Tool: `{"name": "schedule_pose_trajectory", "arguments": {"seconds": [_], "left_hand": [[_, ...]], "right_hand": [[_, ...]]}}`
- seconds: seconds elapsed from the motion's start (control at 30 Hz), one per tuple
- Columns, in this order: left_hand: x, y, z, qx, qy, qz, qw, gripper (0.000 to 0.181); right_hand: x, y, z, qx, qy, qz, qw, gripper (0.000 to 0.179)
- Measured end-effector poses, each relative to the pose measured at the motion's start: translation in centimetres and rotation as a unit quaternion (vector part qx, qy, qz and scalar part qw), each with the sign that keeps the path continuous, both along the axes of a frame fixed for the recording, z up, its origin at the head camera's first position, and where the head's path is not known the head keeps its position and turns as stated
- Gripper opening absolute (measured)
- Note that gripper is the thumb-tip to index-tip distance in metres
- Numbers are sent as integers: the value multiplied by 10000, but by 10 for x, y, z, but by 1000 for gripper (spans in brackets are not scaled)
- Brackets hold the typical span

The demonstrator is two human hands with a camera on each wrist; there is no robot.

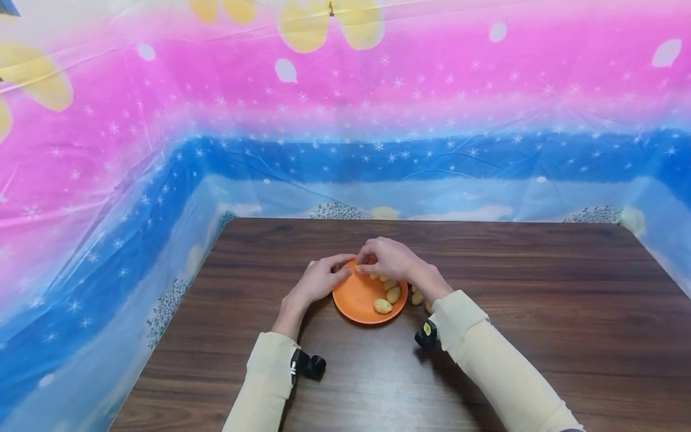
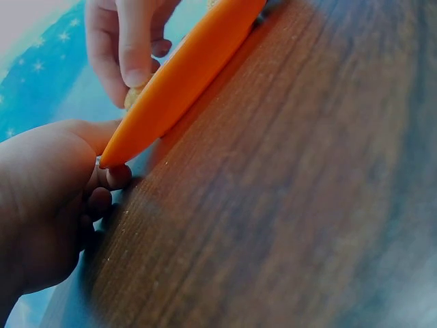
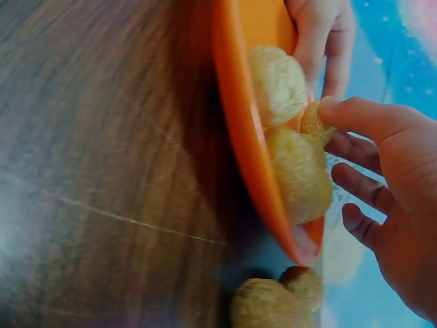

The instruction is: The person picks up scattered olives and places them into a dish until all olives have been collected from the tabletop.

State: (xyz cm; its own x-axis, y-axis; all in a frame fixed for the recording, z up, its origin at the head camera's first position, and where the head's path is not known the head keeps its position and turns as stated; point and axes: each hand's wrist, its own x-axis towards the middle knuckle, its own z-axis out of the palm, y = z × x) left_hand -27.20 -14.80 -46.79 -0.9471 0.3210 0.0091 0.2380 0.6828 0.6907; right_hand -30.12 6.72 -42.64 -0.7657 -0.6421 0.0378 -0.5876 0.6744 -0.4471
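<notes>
An orange plate (image 1: 353, 300) is on the brown table with several golden, rough-skinned oval puffs along its right side. At its left rim my left hand (image 1: 320, 279) grips the edge, thumb above and fingers below in the left wrist view. Over the plate's far side, my right hand (image 1: 394, 258) pinches a small golden puff (image 3: 314, 123) between thumb and index finger, low over the plate. Nearer the camera, another puff (image 1: 382, 306) lies on the plate by the front rim. The right hand's other fingers are spread apart and loosely bent.
More golden puffs (image 1: 417, 297) lie on the table (image 1: 540, 312) just right of the plate, partly hidden behind the right wrist. A pink and blue patterned cloth (image 1: 345, 156) hangs behind and beside the table. Small black cameras (image 1: 426, 336) are strapped at both cuffs.
</notes>
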Motion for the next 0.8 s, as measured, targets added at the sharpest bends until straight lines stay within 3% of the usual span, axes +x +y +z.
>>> {"name": "schedule_pose_trajectory", "arguments": {"seconds": [0.23,0.8], "left_hand": [[-1,0,0,26,33,-38,10000,38],[-1,1,-1,15,-39,-22,10000,38]], "right_hand": [[-1,2,-8,-82,43,29,10000,18],[16,41,-2,-764,-81,-365,9964,17]]}}
